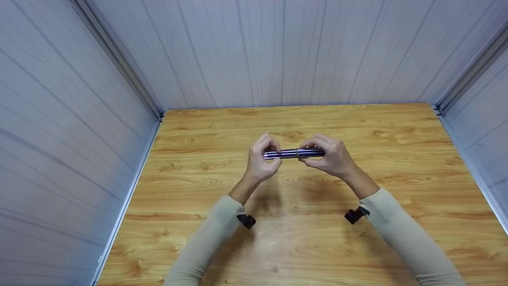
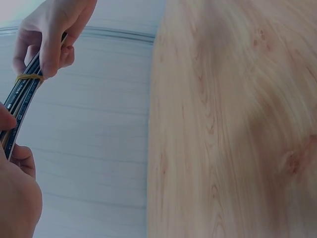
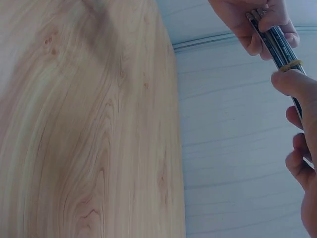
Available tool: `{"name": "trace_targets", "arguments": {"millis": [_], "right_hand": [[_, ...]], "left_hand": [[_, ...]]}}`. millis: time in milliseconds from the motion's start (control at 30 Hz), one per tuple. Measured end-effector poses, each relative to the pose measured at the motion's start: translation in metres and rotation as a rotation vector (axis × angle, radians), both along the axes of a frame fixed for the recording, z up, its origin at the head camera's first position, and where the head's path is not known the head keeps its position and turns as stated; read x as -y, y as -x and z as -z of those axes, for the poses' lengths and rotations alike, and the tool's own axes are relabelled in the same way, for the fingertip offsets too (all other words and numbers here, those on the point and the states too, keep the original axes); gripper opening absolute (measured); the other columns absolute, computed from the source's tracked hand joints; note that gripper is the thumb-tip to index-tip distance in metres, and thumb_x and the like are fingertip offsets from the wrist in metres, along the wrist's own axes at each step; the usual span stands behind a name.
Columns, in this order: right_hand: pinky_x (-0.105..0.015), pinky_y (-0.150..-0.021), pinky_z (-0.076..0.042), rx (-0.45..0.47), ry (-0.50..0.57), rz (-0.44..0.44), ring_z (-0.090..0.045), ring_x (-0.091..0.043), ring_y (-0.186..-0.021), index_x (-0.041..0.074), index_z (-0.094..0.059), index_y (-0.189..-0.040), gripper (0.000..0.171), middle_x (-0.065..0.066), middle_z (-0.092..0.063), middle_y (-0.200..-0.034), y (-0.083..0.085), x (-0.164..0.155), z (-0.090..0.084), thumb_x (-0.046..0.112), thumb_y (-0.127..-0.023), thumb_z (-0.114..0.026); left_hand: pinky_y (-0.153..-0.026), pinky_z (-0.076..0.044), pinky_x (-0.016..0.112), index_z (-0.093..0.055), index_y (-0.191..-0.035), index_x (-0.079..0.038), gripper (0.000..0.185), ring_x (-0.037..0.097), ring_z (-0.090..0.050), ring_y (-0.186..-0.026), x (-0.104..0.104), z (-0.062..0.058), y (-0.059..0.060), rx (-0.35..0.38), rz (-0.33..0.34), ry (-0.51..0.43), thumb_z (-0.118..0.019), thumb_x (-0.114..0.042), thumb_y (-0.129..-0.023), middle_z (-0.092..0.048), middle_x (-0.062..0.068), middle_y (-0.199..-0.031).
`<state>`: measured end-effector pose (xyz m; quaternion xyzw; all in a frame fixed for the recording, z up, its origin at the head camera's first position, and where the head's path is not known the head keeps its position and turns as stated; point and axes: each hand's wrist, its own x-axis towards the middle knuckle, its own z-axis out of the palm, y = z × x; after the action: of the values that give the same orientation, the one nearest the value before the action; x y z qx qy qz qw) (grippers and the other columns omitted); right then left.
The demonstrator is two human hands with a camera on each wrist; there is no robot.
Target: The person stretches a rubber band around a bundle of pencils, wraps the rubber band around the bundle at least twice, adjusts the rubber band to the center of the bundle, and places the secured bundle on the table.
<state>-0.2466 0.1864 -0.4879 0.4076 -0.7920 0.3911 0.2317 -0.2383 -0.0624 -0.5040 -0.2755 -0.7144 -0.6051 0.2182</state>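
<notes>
A bundle of dark pencils (image 1: 286, 154) is held level above the table, running from one hand to the other. A yellowish rubber band (image 2: 29, 77) goes round the bundle, close to the right hand's fingertips. My left hand (image 1: 262, 161) grips the left end between thumb and fingers. The right hand (image 1: 330, 156) pinches the right part, its thumb (image 3: 292, 81) beside the band in the right wrist view. White lettering shows along the pencils in the left wrist view. The right palm hides the far right end from the head view.
Below the hands lies a wood-grain table (image 1: 293, 246). Pale panel walls stand at the back (image 1: 262, 51), the left (image 1: 59, 131) and the right (image 1: 484, 131). A small black device (image 1: 247, 221) sits at the left cuff, another black device (image 1: 353, 215) at the right.
</notes>
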Motion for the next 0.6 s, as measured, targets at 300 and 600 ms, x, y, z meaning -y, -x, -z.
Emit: {"name": "trace_targets", "arguments": {"millis": [300, 600], "right_hand": [[-0.031, -0.068, -0.054, -0.115, -0.043, 0.005, -0.068, -0.022, -0.075, 0.005, -0.081, -0.106, 0.042, -0.011, -0.078, -0.091, 0.003, -0.004, -0.002, 0.009, -0.072, -0.106], [-0.006, -0.086, -0.053, 0.077, -0.054, -0.079, -0.072, -0.023, -0.089, 0.001, -0.078, -0.118, 0.034, -0.016, -0.076, -0.104, 0.006, -0.017, 0.0, -0.011, -0.088, -0.085]], "left_hand": [[-0.071, -0.045, 0.02, -0.064, -0.087, 0.007, 0.013, 0.007, -0.053, -0.083, 0.002, 0.008, 0.0, 0.041, 0.057, -0.009, -0.063, 0.008, -0.074, -0.06, 0.022, -0.087], [-0.075, -0.047, 0.022, -0.065, -0.089, 0.008, 0.014, 0.01, -0.054, -0.086, 0.005, 0.004, 0.01, 0.062, 0.088, 0.028, -0.061, 0.009, -0.076, -0.061, 0.024, -0.091]]}}
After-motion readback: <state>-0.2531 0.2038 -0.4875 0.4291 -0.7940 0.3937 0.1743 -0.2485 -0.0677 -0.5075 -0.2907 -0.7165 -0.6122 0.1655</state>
